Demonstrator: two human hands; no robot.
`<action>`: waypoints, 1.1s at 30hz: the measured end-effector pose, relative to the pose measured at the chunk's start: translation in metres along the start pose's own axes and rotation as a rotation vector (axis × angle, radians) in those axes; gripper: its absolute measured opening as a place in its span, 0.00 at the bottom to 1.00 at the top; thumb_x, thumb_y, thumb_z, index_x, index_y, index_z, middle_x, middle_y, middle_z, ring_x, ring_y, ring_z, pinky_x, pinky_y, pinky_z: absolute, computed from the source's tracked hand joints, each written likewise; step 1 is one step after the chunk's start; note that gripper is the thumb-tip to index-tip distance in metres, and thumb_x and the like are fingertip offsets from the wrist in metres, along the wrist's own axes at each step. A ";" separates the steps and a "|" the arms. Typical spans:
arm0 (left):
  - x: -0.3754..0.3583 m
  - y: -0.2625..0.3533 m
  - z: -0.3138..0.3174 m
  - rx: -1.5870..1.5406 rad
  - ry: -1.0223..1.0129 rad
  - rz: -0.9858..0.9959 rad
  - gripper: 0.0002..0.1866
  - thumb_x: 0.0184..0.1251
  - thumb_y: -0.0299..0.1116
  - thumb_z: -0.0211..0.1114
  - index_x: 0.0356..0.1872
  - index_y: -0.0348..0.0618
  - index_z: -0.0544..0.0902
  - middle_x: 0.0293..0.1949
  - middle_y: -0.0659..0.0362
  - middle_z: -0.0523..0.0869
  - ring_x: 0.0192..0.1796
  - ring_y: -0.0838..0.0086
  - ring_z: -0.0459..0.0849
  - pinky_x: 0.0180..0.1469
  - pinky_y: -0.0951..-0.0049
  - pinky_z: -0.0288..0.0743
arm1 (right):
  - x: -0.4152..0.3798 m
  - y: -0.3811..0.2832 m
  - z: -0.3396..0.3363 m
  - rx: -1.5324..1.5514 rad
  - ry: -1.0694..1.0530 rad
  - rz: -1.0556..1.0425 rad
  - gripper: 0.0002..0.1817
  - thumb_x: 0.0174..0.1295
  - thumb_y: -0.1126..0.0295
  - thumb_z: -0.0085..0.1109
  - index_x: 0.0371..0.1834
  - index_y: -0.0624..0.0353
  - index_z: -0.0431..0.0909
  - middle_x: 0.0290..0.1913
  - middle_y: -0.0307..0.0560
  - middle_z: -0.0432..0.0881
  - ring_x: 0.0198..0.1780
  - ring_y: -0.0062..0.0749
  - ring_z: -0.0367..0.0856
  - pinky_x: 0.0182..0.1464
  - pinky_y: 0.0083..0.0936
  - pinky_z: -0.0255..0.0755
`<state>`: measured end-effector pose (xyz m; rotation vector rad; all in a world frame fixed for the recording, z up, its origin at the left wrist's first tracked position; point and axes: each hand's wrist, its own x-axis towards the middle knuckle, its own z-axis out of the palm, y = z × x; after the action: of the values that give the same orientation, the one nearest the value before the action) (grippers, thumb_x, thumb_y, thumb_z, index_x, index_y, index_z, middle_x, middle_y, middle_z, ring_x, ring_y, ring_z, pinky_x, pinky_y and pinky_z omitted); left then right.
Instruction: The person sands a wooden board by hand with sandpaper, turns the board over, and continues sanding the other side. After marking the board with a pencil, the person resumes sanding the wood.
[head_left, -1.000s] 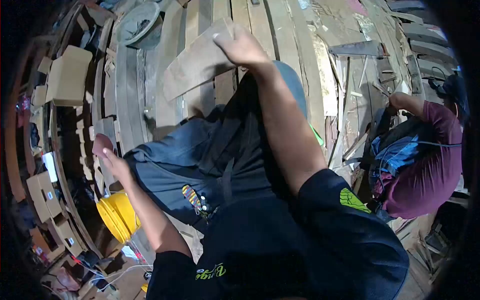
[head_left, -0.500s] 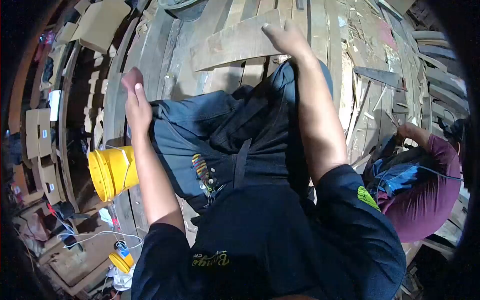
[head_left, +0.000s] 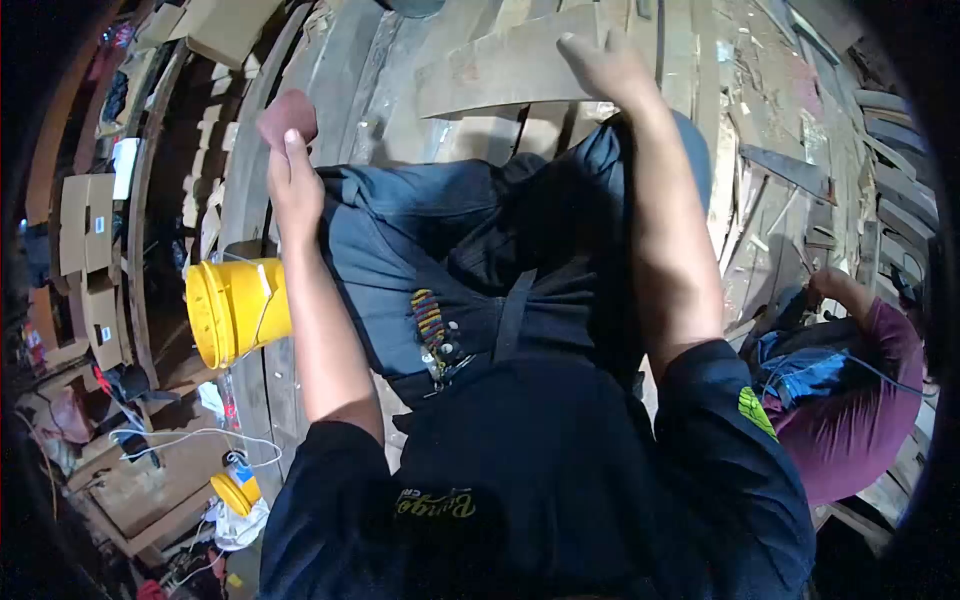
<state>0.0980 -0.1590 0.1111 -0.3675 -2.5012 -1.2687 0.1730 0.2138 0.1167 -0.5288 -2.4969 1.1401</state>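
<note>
My left hand (head_left: 297,192) is closed on a reddish-brown piece of sandpaper (head_left: 288,118), with the thumb lying on its near face. It is held up to the left of my knee, apart from the board. A flat wooden board (head_left: 500,68) with a curved near edge lies on the slats beyond my legs. At the board's right end is my right hand (head_left: 612,72), thumb and fingers closed about it; part of the grip is hidden.
To my left stands a yellow bucket (head_left: 238,310). Cardboard boxes (head_left: 88,225) line the far left. A hand saw (head_left: 785,168) lies right among wood scraps. A co-worker in a maroon shirt (head_left: 865,430) sits close on my right.
The view has shifted, so the board and both hands appear farther right and slightly higher. The sandpaper has turned and shows more of its flat face. My right hand stays at the board's end.
</note>
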 end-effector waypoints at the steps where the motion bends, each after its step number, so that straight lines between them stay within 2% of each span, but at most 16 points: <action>1: 0.001 0.000 -0.002 0.016 0.000 -0.003 0.27 0.79 0.47 0.45 0.58 0.29 0.76 0.52 0.42 0.83 0.57 0.54 0.81 0.60 0.62 0.71 | 0.001 -0.001 -0.001 0.016 0.001 -0.044 0.31 0.59 0.49 0.63 0.49 0.72 0.80 0.42 0.67 0.85 0.48 0.50 0.85 0.52 0.38 0.75; 4: 0.002 0.007 -0.007 -0.231 0.047 -0.073 0.28 0.80 0.48 0.45 0.62 0.28 0.72 0.53 0.48 0.82 0.54 0.65 0.82 0.57 0.67 0.75 | 0.002 0.008 0.004 0.087 -0.169 0.088 0.30 0.59 0.51 0.64 0.48 0.72 0.80 0.39 0.62 0.85 0.43 0.44 0.85 0.48 0.36 0.76; 6: 0.006 0.004 -0.005 -0.231 0.093 -0.103 0.28 0.80 0.48 0.44 0.62 0.28 0.72 0.53 0.48 0.82 0.53 0.65 0.82 0.56 0.67 0.76 | 0.003 0.014 0.010 0.130 0.035 -0.091 0.28 0.60 0.52 0.64 0.45 0.71 0.80 0.33 0.54 0.85 0.36 0.36 0.84 0.41 0.33 0.76; 7: 0.006 0.005 -0.006 -0.231 0.133 -0.134 0.28 0.80 0.48 0.44 0.62 0.29 0.72 0.53 0.48 0.81 0.53 0.65 0.83 0.56 0.66 0.76 | 0.004 0.018 0.011 0.089 0.051 0.002 0.26 0.60 0.52 0.64 0.43 0.70 0.80 0.28 0.46 0.82 0.29 0.28 0.79 0.34 0.28 0.73; 8: 0.006 0.005 -0.008 -0.301 0.136 -0.288 0.28 0.80 0.47 0.44 0.64 0.29 0.69 0.56 0.46 0.80 0.54 0.60 0.83 0.55 0.63 0.78 | 0.005 0.022 0.010 0.096 0.044 -0.001 0.26 0.60 0.52 0.64 0.43 0.70 0.80 0.28 0.46 0.82 0.29 0.28 0.79 0.34 0.28 0.73; 10: 0.010 0.002 -0.010 -0.487 0.141 -0.290 0.28 0.80 0.47 0.43 0.65 0.31 0.67 0.57 0.45 0.79 0.55 0.57 0.83 0.56 0.59 0.78 | 0.007 0.029 0.008 0.146 0.070 -0.051 0.24 0.61 0.53 0.65 0.42 0.68 0.80 0.25 0.39 0.78 0.26 0.19 0.73 0.28 0.20 0.66; 12: 0.016 -0.006 -0.020 -0.727 0.040 -0.278 0.31 0.81 0.50 0.41 0.71 0.35 0.56 0.65 0.41 0.69 0.61 0.42 0.77 0.60 0.49 0.76 | 0.012 0.035 0.008 0.216 -0.008 0.071 0.22 0.61 0.55 0.65 0.42 0.67 0.80 0.28 0.38 0.79 0.27 0.18 0.73 0.29 0.20 0.66; 13: 0.019 -0.009 -0.022 -0.717 0.044 -0.279 0.31 0.81 0.50 0.41 0.71 0.35 0.56 0.65 0.41 0.69 0.61 0.42 0.77 0.60 0.49 0.76 | 0.011 0.035 0.006 0.330 -0.041 0.077 0.22 0.61 0.55 0.65 0.43 0.67 0.80 0.29 0.38 0.80 0.27 0.18 0.73 0.30 0.19 0.67; 15: 0.026 -0.008 -0.022 -0.732 0.221 -0.405 0.29 0.81 0.49 0.39 0.70 0.35 0.59 0.64 0.41 0.71 0.61 0.42 0.77 0.59 0.49 0.76 | 0.011 0.034 0.004 0.280 -0.019 0.041 0.25 0.60 0.53 0.65 0.47 0.68 0.80 0.33 0.44 0.83 0.33 0.22 0.78 0.36 0.22 0.72; 17: 0.034 0.008 -0.018 -0.675 0.279 -0.387 0.29 0.82 0.48 0.36 0.69 0.34 0.62 0.64 0.43 0.72 0.62 0.43 0.77 0.60 0.48 0.76 | 0.003 0.007 -0.013 0.110 -0.036 0.248 0.29 0.57 0.50 0.65 0.45 0.71 0.81 0.38 0.62 0.86 0.43 0.44 0.87 0.49 0.34 0.77; 19: 0.041 0.013 -0.005 -0.802 0.203 -0.275 0.29 0.81 0.47 0.43 0.69 0.32 0.60 0.61 0.41 0.73 0.60 0.46 0.79 0.60 0.51 0.77 | 0.013 0.042 0.002 0.199 0.071 0.116 0.31 0.58 0.51 0.65 0.50 0.72 0.78 0.43 0.65 0.85 0.50 0.48 0.84 0.55 0.36 0.74; 21: 0.044 0.040 0.028 -0.774 0.207 -0.254 0.27 0.80 0.47 0.46 0.66 0.32 0.67 0.60 0.44 0.76 0.62 0.56 0.78 0.62 0.57 0.75 | 0.012 0.033 -0.005 0.135 0.071 0.144 0.30 0.59 0.52 0.64 0.52 0.71 0.78 0.46 0.63 0.85 0.52 0.46 0.84 0.57 0.35 0.74; 23: 0.042 0.062 0.068 -0.407 0.149 -0.313 0.26 0.80 0.45 0.46 0.64 0.31 0.70 0.62 0.46 0.76 0.63 0.60 0.76 0.67 0.63 0.68 | 0.013 0.034 -0.006 0.298 0.014 0.141 0.28 0.61 0.55 0.63 0.54 0.69 0.77 0.47 0.61 0.85 0.52 0.44 0.84 0.58 0.34 0.73; 28: 0.034 0.065 0.157 -0.360 -0.314 -0.075 0.25 0.81 0.38 0.41 0.68 0.29 0.66 0.66 0.45 0.73 0.70 0.59 0.68 0.71 0.67 0.57 | 0.014 0.040 -0.005 0.489 -0.066 0.221 0.22 0.65 0.58 0.60 0.52 0.65 0.79 0.46 0.56 0.86 0.49 0.38 0.84 0.54 0.33 0.75; 30: 0.026 0.063 0.196 -0.426 -0.400 -0.001 0.25 0.81 0.38 0.41 0.68 0.29 0.66 0.66 0.45 0.72 0.70 0.59 0.68 0.71 0.66 0.57 | 0.020 0.049 0.003 0.385 -0.065 0.102 0.20 0.64 0.56 0.63 0.52 0.60 0.81 0.47 0.56 0.86 0.50 0.44 0.84 0.55 0.33 0.75; 33: 0.007 0.052 0.219 -0.495 -0.436 0.157 0.25 0.81 0.38 0.40 0.69 0.29 0.65 0.66 0.44 0.72 0.71 0.58 0.68 0.72 0.65 0.57 | 0.016 0.046 0.000 0.408 0.025 0.241 0.23 0.64 0.54 0.64 0.53 0.62 0.80 0.47 0.61 0.84 0.51 0.45 0.84 0.55 0.35 0.75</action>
<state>0.0755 0.0495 0.0298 -1.0324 -2.3793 -1.9002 0.1680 0.2489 0.0835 -0.7294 -2.1329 1.6684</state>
